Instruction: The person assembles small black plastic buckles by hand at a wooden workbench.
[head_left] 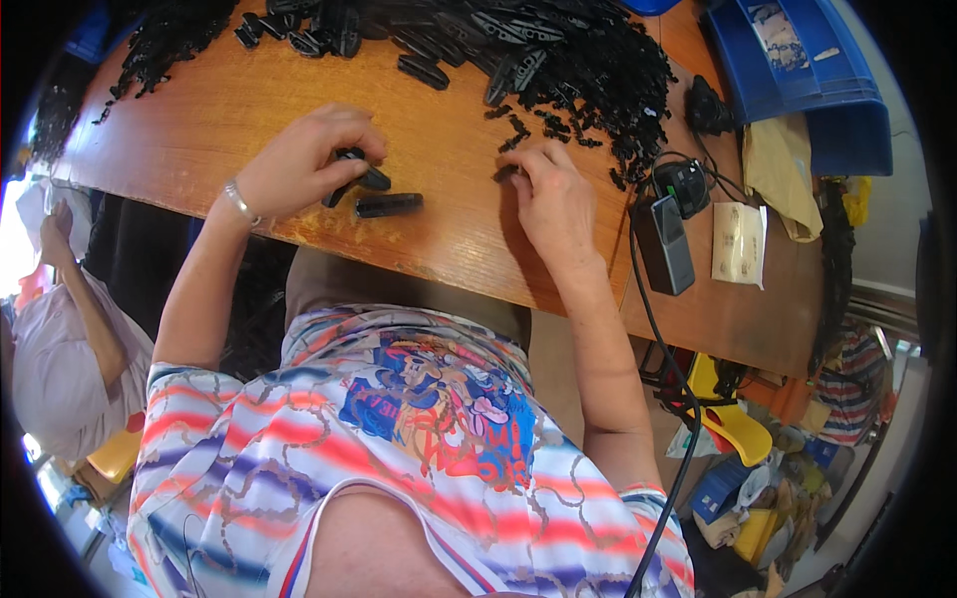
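My left hand (pixel 314 159), a bracelet on its wrist, is closed round a black oblong plastic part (pixel 373 179) above the table's near side. Just below it, a second black oblong part (pixel 389 205) lies on the wood, apart from my fingers. Further right, my right hand (pixel 554 204) has thumb and fingertips pinched together on a small dark plastic piece (pixel 505 172), mostly covered by the fingers. Several small black clips (pixel 517 128) lie loose beyond that hand, at the edge of a large heap of tiny black pieces (pixel 618 85).
Larger black oblong parts (pixel 449 40) are piled along the far side of the wooden table (pixel 299 231). At the right are a black box-shaped device (pixel 665 244) with a cable, a tissue pack (pixel 739 244) and a blue bin (pixel 847 130). Another person (pixel 75 359) sits at the left.
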The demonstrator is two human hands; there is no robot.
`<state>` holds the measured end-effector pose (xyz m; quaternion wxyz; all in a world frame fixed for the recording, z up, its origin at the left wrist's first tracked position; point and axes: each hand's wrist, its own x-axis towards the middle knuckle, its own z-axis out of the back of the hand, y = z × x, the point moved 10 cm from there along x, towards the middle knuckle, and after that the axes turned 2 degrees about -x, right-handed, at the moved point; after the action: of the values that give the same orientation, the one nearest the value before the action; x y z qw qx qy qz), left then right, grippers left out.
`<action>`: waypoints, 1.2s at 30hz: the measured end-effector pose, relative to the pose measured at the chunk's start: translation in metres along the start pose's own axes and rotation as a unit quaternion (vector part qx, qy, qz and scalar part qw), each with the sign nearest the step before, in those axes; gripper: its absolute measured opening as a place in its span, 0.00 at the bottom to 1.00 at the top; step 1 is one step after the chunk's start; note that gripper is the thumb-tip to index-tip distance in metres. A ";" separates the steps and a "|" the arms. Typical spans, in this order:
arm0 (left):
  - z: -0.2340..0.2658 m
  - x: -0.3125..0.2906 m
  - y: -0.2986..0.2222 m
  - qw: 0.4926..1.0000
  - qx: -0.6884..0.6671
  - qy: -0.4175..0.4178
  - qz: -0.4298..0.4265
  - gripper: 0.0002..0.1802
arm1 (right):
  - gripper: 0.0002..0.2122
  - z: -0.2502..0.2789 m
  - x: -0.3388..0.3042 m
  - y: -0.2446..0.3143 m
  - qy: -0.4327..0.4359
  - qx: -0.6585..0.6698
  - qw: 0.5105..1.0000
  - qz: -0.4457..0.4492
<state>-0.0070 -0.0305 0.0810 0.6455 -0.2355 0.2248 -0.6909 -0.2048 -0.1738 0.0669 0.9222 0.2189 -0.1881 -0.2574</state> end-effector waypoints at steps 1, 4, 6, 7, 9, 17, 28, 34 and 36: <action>0.000 0.004 0.004 1.000 0.004 -0.004 0.002 0.15 | 0.08 0.000 0.000 -0.003 0.010 -0.037 0.999 -0.004; 0.000 0.033 0.022 0.992 0.011 -0.105 0.064 0.14 | 0.07 -0.014 0.001 -0.008 0.032 -0.063 0.997 0.015; 0.004 0.057 0.028 0.977 0.100 -0.164 0.088 0.14 | 0.07 -0.018 0.003 -0.005 0.031 -0.058 0.998 0.021; -0.002 0.069 0.036 0.977 0.101 -0.166 0.090 0.14 | 0.06 -0.018 0.002 -0.005 0.030 -0.057 0.998 0.016; 0.000 0.083 0.023 0.950 0.209 -0.230 -0.005 0.16 | 0.05 -0.015 0.001 0.002 0.027 -0.032 0.999 0.013; -0.006 0.093 0.047 0.954 0.235 -0.180 0.053 0.19 | 0.07 -0.021 0.004 0.011 -0.008 0.101 0.995 0.015; -0.057 0.044 0.020 0.747 -0.639 -0.117 0.141 0.24 | 0.07 0.005 0.028 0.035 -0.159 0.322 0.933 -0.030; -0.053 0.039 0.007 0.828 -0.520 -0.123 0.169 0.24 | 0.06 0.008 0.027 0.044 -0.162 0.286 0.944 0.006; -0.053 0.039 0.007 0.828 -0.522 -0.122 0.162 0.24 | 0.06 0.008 0.025 0.045 -0.160 0.307 0.938 0.003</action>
<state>-0.0362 -0.0697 0.0366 0.5507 -0.5800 0.5066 -0.3219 -0.1708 -0.1554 0.1019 0.7684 0.4468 -0.4039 -0.2163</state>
